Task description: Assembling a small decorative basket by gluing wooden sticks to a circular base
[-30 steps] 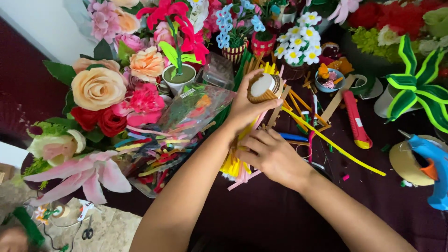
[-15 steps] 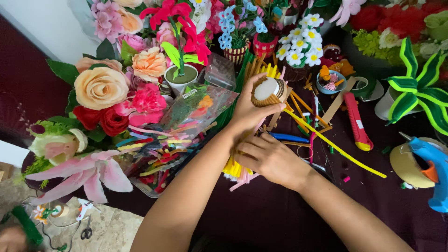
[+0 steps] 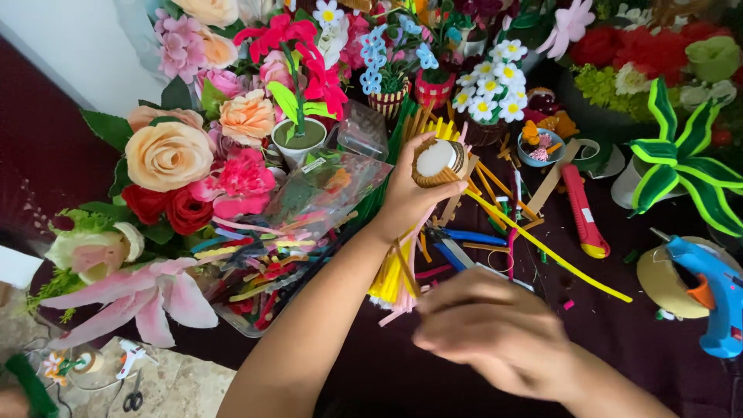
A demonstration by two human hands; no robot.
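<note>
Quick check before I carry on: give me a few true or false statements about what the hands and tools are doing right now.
1. The left hand holds a small brown woven pot. True.
2. The right hand grips the blue glue gun. False: the glue gun lies apart, at the right edge.
3. The red utility knife lies on the dark cloth. True.
4. The long yellow pipe cleaner is coiled up. False: it stretches out almost straight.

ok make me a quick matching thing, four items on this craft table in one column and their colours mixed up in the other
Things:
1. glue gun
2. box cutter
3. big rose
4. long pipe cleaner

Colours:
a. yellow
b. peach
c. blue with an orange trigger
d. red with a yellow tip

Pairs: 1-c, 2-d, 3-b, 4-a
</note>
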